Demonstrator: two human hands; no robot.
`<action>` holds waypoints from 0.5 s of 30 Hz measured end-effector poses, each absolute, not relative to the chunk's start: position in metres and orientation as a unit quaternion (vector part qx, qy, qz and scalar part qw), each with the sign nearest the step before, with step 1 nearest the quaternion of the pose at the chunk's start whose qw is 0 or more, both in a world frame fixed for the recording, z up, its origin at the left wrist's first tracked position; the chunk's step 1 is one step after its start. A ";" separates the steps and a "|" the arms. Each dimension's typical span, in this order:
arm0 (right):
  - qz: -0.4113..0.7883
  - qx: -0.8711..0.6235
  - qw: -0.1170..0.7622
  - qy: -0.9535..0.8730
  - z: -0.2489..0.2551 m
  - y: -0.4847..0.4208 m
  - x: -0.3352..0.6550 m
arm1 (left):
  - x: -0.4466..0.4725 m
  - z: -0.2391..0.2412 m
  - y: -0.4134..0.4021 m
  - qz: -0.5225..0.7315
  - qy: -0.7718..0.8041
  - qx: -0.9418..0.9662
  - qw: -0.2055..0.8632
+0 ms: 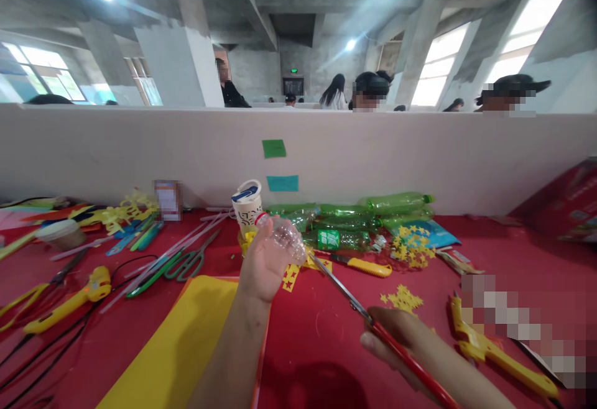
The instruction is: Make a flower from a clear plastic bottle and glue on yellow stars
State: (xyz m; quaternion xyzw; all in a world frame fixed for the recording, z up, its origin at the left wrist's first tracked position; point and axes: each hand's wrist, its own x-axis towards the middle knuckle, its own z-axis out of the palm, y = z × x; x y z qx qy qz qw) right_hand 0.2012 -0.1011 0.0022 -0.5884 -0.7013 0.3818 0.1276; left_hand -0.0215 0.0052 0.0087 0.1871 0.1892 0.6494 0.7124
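My left hand (262, 269) is closed around a clear plastic bottle piece (290, 239), tilted with its red-capped neck (261, 219) toward the upper left. In my right hand (396, 329) is a pair of scissors (340, 286) with long metal blades and red handles. The blade tips reach the lower right edge of the bottle piece; whether they touch it I cannot tell. Beneath them lie yellow sheet scraps with star-shaped holes (291, 277). Yellow paper (186, 316) lies under my left forearm.
Green plastic bottles (347, 240) lie along the white partition (140, 142), beside a paper cup (247, 207). A yellow utility knife (368, 266) and yellow stars (405, 298) are nearby. A yellow glue gun (69, 303) and green-handled scissors (186, 264) lie left; another yellow-handled tool (499, 353) lies right.
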 end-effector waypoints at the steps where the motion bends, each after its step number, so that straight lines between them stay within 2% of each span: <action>1: 0.383 -0.587 0.127 -0.702 0.002 -0.101 0.200 | -0.020 0.009 0.005 0.649 0.189 0.192 0.711; 15: 0.418 -0.566 0.154 -0.694 -0.002 -0.103 0.192 | -0.002 0.001 0.000 0.625 0.183 0.258 0.714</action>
